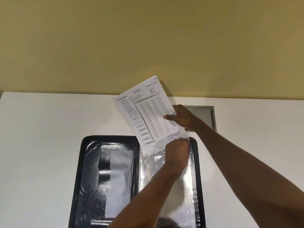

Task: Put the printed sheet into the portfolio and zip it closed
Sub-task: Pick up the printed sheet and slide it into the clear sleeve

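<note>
A black portfolio (85,170) lies open flat on the white table. Its right half carries clear plastic sleeves (153,175). The printed sheet (144,112), an OMR form, stands tilted above the sleeves, with its lower edge inside the top opening of one sleeve. My right hand (181,116) pinches the sheet's right edge, thumb on the printed face. My left hand (176,155) grips the top edge of the plastic sleeve at the sheet's lower right corner. The left half of the portfolio shows pockets and a clear window (120,183).
The white table (41,137) runs to a yellow wall (148,38) at the back. A grey metal cover plate (204,116) is set into the table behind my right hand.
</note>
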Available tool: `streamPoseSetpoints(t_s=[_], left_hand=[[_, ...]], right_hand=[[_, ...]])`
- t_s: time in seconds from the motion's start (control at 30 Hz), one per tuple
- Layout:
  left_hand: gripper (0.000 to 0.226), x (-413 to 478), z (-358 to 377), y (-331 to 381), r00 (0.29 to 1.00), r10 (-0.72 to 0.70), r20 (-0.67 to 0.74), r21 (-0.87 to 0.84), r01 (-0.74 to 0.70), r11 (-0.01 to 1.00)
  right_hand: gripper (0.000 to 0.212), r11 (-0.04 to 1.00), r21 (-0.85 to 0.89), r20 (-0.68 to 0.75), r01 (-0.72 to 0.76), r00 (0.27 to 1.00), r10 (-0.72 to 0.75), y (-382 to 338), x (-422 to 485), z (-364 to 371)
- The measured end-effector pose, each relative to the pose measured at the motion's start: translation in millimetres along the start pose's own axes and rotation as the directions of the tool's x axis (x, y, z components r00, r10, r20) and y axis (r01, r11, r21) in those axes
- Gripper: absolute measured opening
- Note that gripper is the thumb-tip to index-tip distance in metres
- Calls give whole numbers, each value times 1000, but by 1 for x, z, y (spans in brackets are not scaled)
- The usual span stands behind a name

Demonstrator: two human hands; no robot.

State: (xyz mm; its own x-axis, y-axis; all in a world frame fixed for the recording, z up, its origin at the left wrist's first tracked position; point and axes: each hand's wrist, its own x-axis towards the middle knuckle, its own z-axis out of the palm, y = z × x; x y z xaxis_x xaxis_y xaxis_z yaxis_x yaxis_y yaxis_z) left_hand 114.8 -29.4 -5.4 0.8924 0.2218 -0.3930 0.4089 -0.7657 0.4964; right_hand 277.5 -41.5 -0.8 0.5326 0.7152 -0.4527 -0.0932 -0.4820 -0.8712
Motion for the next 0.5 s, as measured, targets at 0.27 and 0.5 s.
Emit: streamPoseSetpoints(t_s=[0.27, 0.5], left_hand=[[16, -9, 10, 12, 956, 263, -130, 244, -226, 943], [6, -1, 20, 6, 907, 347, -237, 320, -264, 910]], right_hand=[[37, 995, -48, -46, -93, 995, 91, 7, 10, 1], [43, 990, -13, -74, -137, 988, 136, 22, 11, 5]])
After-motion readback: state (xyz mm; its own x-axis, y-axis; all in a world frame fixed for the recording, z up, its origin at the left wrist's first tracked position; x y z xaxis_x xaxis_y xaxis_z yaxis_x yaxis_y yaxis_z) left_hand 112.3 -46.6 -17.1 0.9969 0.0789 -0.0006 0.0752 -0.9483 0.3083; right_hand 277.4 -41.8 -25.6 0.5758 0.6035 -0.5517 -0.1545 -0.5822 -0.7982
